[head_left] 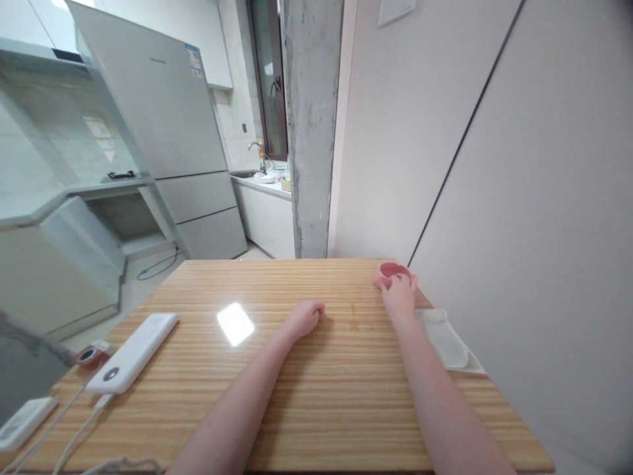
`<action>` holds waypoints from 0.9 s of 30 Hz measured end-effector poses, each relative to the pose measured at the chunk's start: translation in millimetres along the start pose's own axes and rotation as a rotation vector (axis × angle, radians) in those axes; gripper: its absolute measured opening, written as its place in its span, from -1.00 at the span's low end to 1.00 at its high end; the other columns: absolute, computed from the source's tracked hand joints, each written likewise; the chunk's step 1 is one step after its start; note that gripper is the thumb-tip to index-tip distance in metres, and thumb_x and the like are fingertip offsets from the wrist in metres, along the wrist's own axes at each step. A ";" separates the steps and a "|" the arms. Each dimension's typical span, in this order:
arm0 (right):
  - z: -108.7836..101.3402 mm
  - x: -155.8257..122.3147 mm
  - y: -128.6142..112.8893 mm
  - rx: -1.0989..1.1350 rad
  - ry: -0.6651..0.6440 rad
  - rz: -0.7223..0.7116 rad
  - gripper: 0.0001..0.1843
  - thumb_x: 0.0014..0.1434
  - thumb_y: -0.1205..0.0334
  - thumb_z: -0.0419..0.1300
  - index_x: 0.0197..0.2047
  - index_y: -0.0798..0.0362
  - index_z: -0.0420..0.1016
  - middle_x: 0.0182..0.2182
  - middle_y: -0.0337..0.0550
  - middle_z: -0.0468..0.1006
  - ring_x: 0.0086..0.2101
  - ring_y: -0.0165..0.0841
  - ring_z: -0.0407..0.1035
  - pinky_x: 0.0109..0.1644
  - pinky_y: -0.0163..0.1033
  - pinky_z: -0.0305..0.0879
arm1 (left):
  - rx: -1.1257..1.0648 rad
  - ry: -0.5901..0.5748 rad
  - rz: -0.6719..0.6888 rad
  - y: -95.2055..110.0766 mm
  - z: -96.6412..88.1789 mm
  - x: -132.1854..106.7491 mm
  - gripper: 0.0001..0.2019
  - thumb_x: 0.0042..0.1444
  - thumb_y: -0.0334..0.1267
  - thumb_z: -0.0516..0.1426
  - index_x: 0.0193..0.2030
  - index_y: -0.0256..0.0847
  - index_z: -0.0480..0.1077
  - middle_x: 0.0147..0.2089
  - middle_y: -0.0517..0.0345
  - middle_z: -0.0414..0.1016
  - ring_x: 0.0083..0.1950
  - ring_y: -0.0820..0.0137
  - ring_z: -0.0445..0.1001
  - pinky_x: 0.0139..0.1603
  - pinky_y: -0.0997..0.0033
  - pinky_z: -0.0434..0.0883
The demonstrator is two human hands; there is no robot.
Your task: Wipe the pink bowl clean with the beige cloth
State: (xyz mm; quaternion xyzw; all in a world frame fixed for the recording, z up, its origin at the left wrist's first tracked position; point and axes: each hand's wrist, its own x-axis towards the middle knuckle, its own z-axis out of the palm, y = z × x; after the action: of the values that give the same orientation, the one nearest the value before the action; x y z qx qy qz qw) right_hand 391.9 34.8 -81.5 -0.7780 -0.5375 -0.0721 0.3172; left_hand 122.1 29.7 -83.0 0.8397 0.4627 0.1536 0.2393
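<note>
At the far right corner of the wooden table (346, 382) is a small pink bowl-like dish (383, 272) with an uneven rim. My right hand (399, 297) reaches out to it, fingers curled over the near rim and gripping it. The hand covers part of the dish, and I cannot make out anything inside it. My left hand (307, 318) rests on the middle of the table as a loose fist. Its fingers are folded in, with nothing showing between them, and it is well apart from the dish.
A clear plastic pouch (442, 338) lies beside my right forearm, by the wall (519, 218). On the left are a white power bank (136, 353) with cables, a small reddish round device (90, 355) and a white power strip (24, 422). A fridge (163, 112) stands beyond.
</note>
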 end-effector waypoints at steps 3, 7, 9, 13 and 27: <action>1.7 -2.2 -18.7 0.110 0.012 -0.179 -0.72 0.14 0.23 0.06 -0.15 0.20 0.45 -0.03 0.17 0.36 0.18 -0.03 0.01 0.28 0.13 -0.10 | -0.014 0.117 0.040 3.1 -0.4 -3.0 -0.70 0.08 -0.43 -0.11 -0.18 -0.24 0.40 -0.23 0.05 0.48 -0.18 0.36 0.40 -0.11 0.37 0.34; 4.8 -24.6 -66.3 0.361 -0.107 -0.464 -0.84 0.13 0.29 0.09 -0.21 0.09 0.43 -0.04 0.06 0.36 0.18 -0.11 0.03 0.32 0.14 -0.14 | 0.029 0.376 0.157 4.3 -8.3 -7.9 -0.39 0.11 -0.31 0.04 0.32 -0.21 -0.01 0.32 -0.12 0.09 0.32 0.26 0.10 0.28 0.16 0.15; 6.1 -42.0 -89.5 0.490 -0.227 -0.589 -0.84 0.12 0.32 0.11 -0.21 0.05 0.44 -0.06 0.01 0.38 0.19 -0.14 0.03 0.33 0.17 -0.16 | 0.083 0.409 0.211 1.7 -15.4 -10.0 -0.29 0.05 -0.29 0.13 0.33 -0.18 -0.04 0.41 -0.11 -0.14 0.42 0.20 -0.14 0.35 0.08 0.04; 3.9 -67.8 -115.2 0.640 -0.378 -0.724 -0.82 0.11 0.35 0.14 -0.18 0.03 0.44 -0.07 -0.03 0.40 0.20 -0.18 0.06 0.35 0.16 -0.21 | 0.158 0.337 0.355 -5.0 -30.2 -13.7 -0.63 0.01 -0.31 0.18 0.00 -0.22 0.33 0.25 -0.09 0.19 0.40 0.19 -0.08 0.37 0.08 0.01; -36.9 2.9 -9.4 0.010 -0.302 0.072 -0.71 -0.03 0.32 0.20 -0.17 0.14 0.48 -0.23 0.11 0.53 -0.20 -0.16 0.45 -0.16 -0.14 0.34 | 0.531 0.598 -0.341 -114.4 -131.6 -67.8 -0.75 -0.11 -0.10 0.20 -0.37 -0.22 0.35 -0.07 -0.09 0.37 0.13 0.08 0.20 0.21 0.13 0.18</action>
State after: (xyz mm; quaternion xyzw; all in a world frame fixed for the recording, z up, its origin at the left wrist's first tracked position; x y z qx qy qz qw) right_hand 393.3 18.1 -47.2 -0.7973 -0.5511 0.0598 0.2390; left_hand -57.1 58.5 -37.4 0.7023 0.6671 0.2242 -0.1075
